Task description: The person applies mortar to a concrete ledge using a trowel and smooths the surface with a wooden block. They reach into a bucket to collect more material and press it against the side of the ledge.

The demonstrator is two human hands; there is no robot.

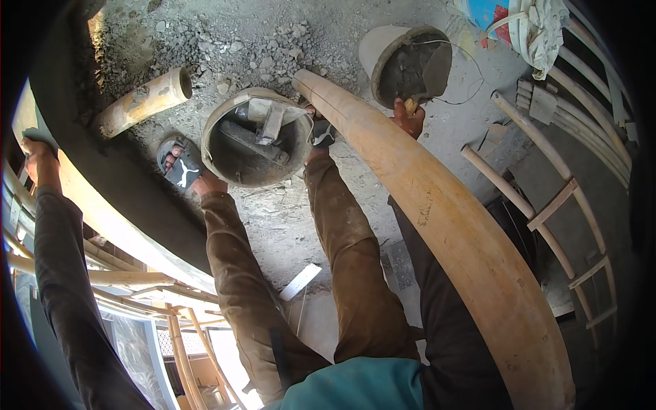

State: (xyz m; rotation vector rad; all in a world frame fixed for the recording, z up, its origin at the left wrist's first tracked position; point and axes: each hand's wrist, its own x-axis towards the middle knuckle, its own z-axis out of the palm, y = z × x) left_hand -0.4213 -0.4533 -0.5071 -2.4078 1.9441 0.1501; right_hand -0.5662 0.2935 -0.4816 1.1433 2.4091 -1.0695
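Note:
My right hand is closed around the light wooden handle of a trowel. The trowel's blade lies in wet grey mortar inside a tilted bucket with a thin wire handle. At the far left, my left hand is closed over the edge of a wall with a dark, smooth mortar face. Between my feet stands a second bucket, holding grey block-like pieces and a flat bar. A long pale-orange pole passes over my right forearm and hides part of it.
A short hollow pipe lies on the rubble. My sandalled left foot is beside the middle bucket. On the right are a wooden ladder, several poles and a white sack. Bamboo scaffolding stands lower left.

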